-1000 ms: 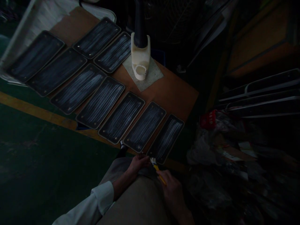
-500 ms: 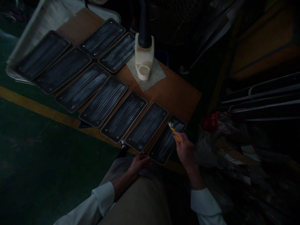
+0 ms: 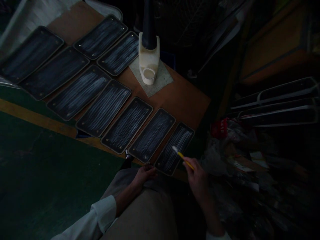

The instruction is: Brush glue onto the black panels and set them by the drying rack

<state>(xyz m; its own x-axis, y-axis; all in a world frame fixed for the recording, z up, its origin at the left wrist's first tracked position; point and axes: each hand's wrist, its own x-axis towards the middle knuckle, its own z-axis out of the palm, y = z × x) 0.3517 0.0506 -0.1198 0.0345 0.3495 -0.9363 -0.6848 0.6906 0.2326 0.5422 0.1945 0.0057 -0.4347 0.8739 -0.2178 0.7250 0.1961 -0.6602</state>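
Note:
My right hand (image 3: 196, 175) is closed round the yellow handle of a small brush (image 3: 183, 159). Its white-coated bristles are over the nearest dark rectangular panel (image 3: 172, 158), which carries streaks of whitish coating. My left hand (image 3: 145, 175) rests by my lap at the board's near edge, close to that panel's lower corner. Its fingers are curled together, and whatever they may hold is too dark to make out. Several similar streaked panels (image 3: 127, 125) with rounded corners lie in a slanting row up to the left.
A cream plastic container (image 3: 149, 58) with a round opening and a dark handle stands on a grey sheet (image 3: 162, 81) on the brown board (image 3: 192, 100). Plastic bags and scraps (image 3: 240, 150) lie at right, near strapped dark panels (image 3: 277, 110). A yellow line (image 3: 37, 115) crosses the green floor.
My right hand has drawn the brush down from the panel's upper end to about its middle, leaving whiter streaks. The view has shifted slightly; my left hand stays by my lap.

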